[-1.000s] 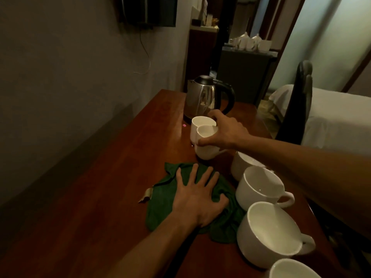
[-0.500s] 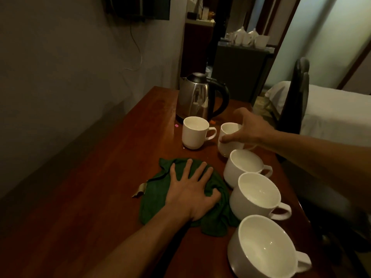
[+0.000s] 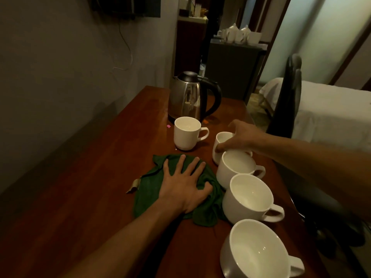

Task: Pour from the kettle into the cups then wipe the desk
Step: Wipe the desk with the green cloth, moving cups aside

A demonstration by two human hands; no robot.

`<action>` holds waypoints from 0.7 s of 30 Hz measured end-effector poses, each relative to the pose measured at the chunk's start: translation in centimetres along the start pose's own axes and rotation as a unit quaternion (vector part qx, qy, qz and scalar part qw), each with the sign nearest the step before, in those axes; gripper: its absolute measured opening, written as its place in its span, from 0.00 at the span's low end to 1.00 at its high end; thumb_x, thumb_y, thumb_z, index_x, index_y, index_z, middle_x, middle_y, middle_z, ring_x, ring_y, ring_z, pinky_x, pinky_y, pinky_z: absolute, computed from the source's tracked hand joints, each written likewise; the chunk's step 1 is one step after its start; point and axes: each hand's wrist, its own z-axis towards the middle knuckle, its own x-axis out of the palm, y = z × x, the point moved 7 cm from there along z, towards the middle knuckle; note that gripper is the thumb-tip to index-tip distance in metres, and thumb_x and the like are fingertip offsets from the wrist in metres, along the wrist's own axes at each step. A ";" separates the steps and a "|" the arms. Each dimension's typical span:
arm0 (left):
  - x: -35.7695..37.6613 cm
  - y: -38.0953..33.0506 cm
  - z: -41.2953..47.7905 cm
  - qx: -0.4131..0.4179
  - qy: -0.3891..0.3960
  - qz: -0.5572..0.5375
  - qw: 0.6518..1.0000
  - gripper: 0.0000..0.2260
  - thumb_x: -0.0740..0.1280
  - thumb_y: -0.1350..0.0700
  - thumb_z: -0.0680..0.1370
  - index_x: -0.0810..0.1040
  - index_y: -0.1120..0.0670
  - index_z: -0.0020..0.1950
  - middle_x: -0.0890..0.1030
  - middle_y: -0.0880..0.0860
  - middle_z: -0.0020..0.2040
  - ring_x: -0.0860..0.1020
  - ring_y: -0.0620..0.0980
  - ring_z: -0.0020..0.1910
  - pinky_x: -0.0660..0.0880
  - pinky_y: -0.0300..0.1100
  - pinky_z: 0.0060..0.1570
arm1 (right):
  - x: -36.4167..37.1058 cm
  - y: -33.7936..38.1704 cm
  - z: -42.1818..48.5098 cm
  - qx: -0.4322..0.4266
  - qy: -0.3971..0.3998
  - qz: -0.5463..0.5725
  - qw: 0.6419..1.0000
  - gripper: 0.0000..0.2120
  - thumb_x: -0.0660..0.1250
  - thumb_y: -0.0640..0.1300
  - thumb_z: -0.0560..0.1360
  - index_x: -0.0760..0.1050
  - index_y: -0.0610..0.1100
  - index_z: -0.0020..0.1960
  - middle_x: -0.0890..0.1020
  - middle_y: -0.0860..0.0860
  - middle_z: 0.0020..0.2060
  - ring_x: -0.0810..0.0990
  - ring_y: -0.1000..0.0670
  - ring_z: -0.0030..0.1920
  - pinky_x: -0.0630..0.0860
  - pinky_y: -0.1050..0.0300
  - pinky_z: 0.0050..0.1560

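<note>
A steel kettle (image 3: 189,97) with a black handle stands at the far end of the wooden desk (image 3: 90,197). A white mug (image 3: 185,134) sits in front of it. My right hand (image 3: 241,137) grips the rim of a small white cup (image 3: 219,143) standing on the desk to the right of the mug. Three wide white cups (image 3: 235,167) (image 3: 249,197) (image 3: 259,251) line the desk's right side. My left hand (image 3: 184,187) presses flat, fingers spread, on a crumpled green cloth (image 3: 148,193).
A black chair back (image 3: 289,93) stands just right of the desk, with a white bed (image 3: 331,117) beyond it. The grey wall (image 3: 60,77) runs along the desk's left edge. More white crockery (image 3: 239,35) sits on a dark cabinet further back.
My right hand carried the small cup from beside the mug to the right and set it down behind the row of wide cups. My left hand stayed on the cloth.
</note>
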 end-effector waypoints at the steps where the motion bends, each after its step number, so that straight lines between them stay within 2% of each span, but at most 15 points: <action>1: 0.0 0.0 0.1 0.000 0.002 0.000 1.000 0.32 0.42 0.31 0.79 0.43 0.40 0.82 0.41 0.42 0.82 0.36 0.52 0.80 0.32 0.69 0.72 | 0.1 -0.1 0.2 0.002 0.002 -0.009 1.000 0.45 0.80 0.61 0.63 0.64 0.50 0.72 0.75 0.47 0.64 0.75 0.47 0.52 0.75 0.56 0.40; 4: 0.1 0.2 0.6 -0.001 0.005 0.005 1.000 0.32 0.41 0.31 0.78 0.43 0.39 0.82 0.41 0.42 0.82 0.36 0.52 0.80 0.33 0.69 0.72 | 0.4 -0.2 0.6 0.006 0.025 -0.019 0.999 0.47 0.79 0.62 0.63 0.61 0.50 0.74 0.73 0.46 0.67 0.75 0.47 0.54 0.75 0.55 0.42; 7: 0.2 0.3 1.0 0.000 0.001 0.005 1.000 0.32 0.41 0.31 0.78 0.43 0.39 0.82 0.41 0.42 0.82 0.36 0.52 0.80 0.32 0.69 0.72 | 0.4 0.4 0.8 0.013 0.065 -0.036 0.997 0.51 0.77 0.65 0.64 0.57 0.49 0.77 0.68 0.44 0.73 0.73 0.41 0.66 0.77 0.48 0.57; 10: 0.1 0.3 1.4 -0.001 0.003 0.006 1.000 0.32 0.42 0.31 0.78 0.43 0.39 0.82 0.41 0.42 0.82 0.36 0.52 0.80 0.33 0.69 0.72 | -0.1 2.8 1.4 -0.022 0.052 -0.036 0.998 0.50 0.73 0.68 0.67 0.54 0.48 0.79 0.64 0.44 0.76 0.67 0.40 0.73 0.70 0.45 0.68; 13: 0.0 0.5 1.7 -0.007 0.007 0.002 1.000 0.32 0.42 0.31 0.78 0.43 0.39 0.82 0.42 0.42 0.82 0.35 0.51 0.80 0.32 0.69 0.72 | 0.0 5.9 2.4 -0.079 0.036 -0.023 0.996 0.51 0.73 0.69 0.65 0.56 0.49 0.79 0.67 0.46 0.75 0.69 0.41 0.72 0.71 0.44 0.69; 17: 0.0 0.5 2.0 -0.004 0.009 -0.002 1.000 0.32 0.42 0.31 0.79 0.43 0.39 0.82 0.42 0.42 0.82 0.35 0.51 0.80 0.30 0.69 0.72 | 0.7 8.9 3.4 -0.101 0.031 -0.011 0.994 0.51 0.75 0.67 0.66 0.57 0.47 0.78 0.71 0.45 0.71 0.73 0.41 0.68 0.75 0.46 0.64; 19: 0.0 0.6 2.0 -0.002 0.007 -0.001 1.000 0.32 0.42 0.31 0.79 0.44 0.40 0.82 0.41 0.41 0.82 0.34 0.51 0.80 0.30 0.68 0.71 | 1.2 10.0 3.6 -0.114 0.020 -0.010 0.993 0.50 0.76 0.68 0.64 0.59 0.48 0.76 0.73 0.44 0.69 0.75 0.42 0.65 0.78 0.45 0.61; 21: 0.1 0.6 2.1 -0.002 0.007 0.003 1.000 0.32 0.41 0.32 0.79 0.44 0.40 0.82 0.41 0.41 0.82 0.34 0.51 0.80 0.29 0.68 0.71 | 1.9 10.7 3.8 -0.130 0.013 0.001 0.991 0.50 0.77 0.67 0.62 0.60 0.48 0.75 0.71 0.45 0.70 0.74 0.41 0.66 0.78 0.43 0.60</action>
